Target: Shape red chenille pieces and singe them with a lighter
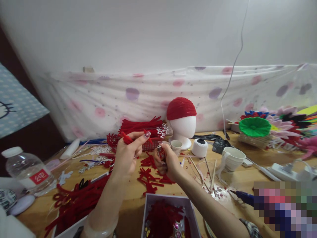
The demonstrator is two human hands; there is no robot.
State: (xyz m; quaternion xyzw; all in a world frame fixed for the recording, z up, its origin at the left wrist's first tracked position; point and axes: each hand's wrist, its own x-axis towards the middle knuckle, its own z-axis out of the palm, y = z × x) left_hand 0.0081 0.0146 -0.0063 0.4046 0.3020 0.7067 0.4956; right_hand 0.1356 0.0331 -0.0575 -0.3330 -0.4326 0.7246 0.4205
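**Both hands up mid-scene, sm. red piece in L, metal tool in R; slips & snags = main risks**

Far L/near L: clear bottle (37, 177), capped, upright; a knock from L elbow could tip it onto the bench (128, 211). Next, box (71, 229) w/ long red strips (79, 201), near L; L forearm is over/beside it, so bangle (102, 228) could snag strips & drag them out.

L hand (127, 158), left of ctr: thumb & index pinched tight on a sm. red fuzzy piece (149, 137), no gap seen; other fingers curled. Pinch is by the tips only, so piece could twist or drop amongst the red scraps (147, 180) below & be hard to pick out.

Behind, far: bundle of red stems (141, 127) w/ white beads, right of it foam head (183, 127) in red wrap.

R hand (168, 160), ctr: fingers closed round a sm. metal tool (159, 148), thumb on top; exact type can't tell, partly hidden. If it has an edge, L fingertips could get nicked if hands meet carelessly.

Near ctr, below hands: open box (167, 195), red bits & gems inside; dropped bits would get lost in it.

Right: sm. cup (176, 147), thread cone (199, 149), mug (232, 158); R arm swinging wide could upset mug near power strip (282, 172).
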